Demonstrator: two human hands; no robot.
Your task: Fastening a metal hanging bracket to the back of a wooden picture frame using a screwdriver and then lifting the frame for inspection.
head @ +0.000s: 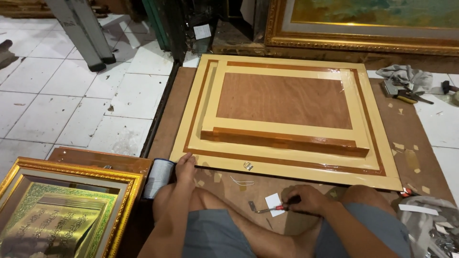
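A large picture frame [287, 157] lies back side up on a brown board, its brown backing panel bordered with cream tape. My left hand [185, 167] rests flat on the frame's near left corner. My right hand [306, 199] is closed around a red-handled screwdriver [270, 209] low over the board between my knees, its tip beside a small white paper slip [274, 201]. A small metal hanger [247, 166] sits on the frame's near edge.
A gold ornate framed plaque [62, 210] lies at the lower left, next to a tape roll [157, 177]. Another gilt-framed painting [363, 28] leans at the back. Pliers and a grey rag [406, 83] lie at the right. White floor tiles spread to the left.
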